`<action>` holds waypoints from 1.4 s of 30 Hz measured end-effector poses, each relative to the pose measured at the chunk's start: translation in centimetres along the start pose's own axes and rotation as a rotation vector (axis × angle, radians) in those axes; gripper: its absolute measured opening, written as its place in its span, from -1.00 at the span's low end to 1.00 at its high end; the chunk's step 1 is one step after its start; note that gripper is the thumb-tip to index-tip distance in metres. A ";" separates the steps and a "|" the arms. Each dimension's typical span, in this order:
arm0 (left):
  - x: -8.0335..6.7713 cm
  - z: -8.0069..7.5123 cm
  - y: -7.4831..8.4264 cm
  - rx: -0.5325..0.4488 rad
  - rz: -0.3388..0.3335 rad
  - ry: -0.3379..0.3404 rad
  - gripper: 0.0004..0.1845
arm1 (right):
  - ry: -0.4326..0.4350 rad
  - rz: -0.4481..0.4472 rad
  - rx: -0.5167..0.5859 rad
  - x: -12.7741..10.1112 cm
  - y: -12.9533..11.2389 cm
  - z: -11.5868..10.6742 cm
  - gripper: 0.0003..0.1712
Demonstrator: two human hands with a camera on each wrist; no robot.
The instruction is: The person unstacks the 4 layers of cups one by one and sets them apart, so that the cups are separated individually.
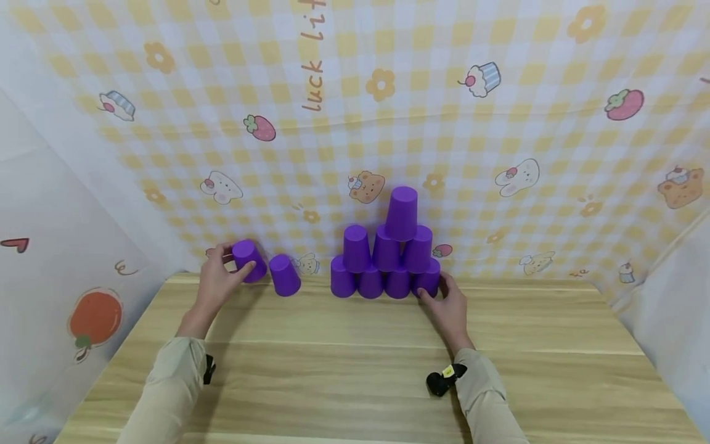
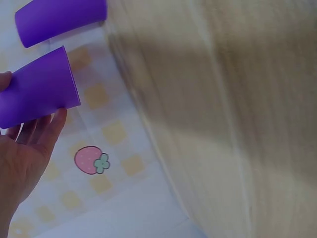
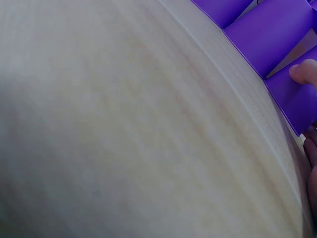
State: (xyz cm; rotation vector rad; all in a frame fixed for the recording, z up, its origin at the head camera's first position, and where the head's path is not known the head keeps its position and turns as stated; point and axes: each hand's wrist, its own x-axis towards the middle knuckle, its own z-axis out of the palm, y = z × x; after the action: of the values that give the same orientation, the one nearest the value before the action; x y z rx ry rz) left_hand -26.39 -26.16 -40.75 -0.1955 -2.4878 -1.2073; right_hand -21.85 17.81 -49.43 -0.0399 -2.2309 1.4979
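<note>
Head view | 8 stacked cups [image 1: 388, 259] | right hand [image 1: 449, 308] grip touching end cup | left hand [image 1: 219, 280] grip holding 1 cup [image 1: 248, 259] | 1 loose cup [image 1: 285, 275]

A makeshift home play corner: wooden table [image 1: 355, 370], cartoon-print gingham backdrop [image 1: 499, 123] (strawberries, bears, cupcakes)

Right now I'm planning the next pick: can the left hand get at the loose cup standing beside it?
Probably yes: the loose cup stands apart, nothing between, though the left hand already holds another cup.
</note>
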 end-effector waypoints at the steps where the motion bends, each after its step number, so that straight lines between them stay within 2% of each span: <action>1: -0.1 0.0 -0.2 0.002 0.000 -0.003 -0.36 | 0.000 0.001 -0.003 0.0 0.1 0.0 -0.36; 7: -0.7 0.5 -1.0 0.008 0.014 -0.014 -0.35 | -0.002 0.002 -0.011 0.1 0.3 0.0 -0.36; 17: -1.2 1.5 -2.0 0.043 -0.036 -0.022 -0.35 | -0.006 -0.008 -0.016 0.4 0.3 -0.3 -0.35; 27: -1.2 2.2 -2.2 0.004 -0.021 -0.023 -0.38 | 0.000 0.000 -0.002 0.4 0.2 -0.1 -0.36; 42: -1.5 2.7 -2.3 0.024 -0.030 -0.061 -0.36 | -0.005 0.026 0.015 -0.1 0.4 0.1 -0.33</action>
State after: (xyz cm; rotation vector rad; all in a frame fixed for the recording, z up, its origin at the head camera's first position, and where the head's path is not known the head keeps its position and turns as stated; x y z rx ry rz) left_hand -26.35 -25.45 -44.54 -0.1920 -2.5656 -1.2001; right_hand -21.84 17.87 -49.81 -0.0609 -2.2310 1.5303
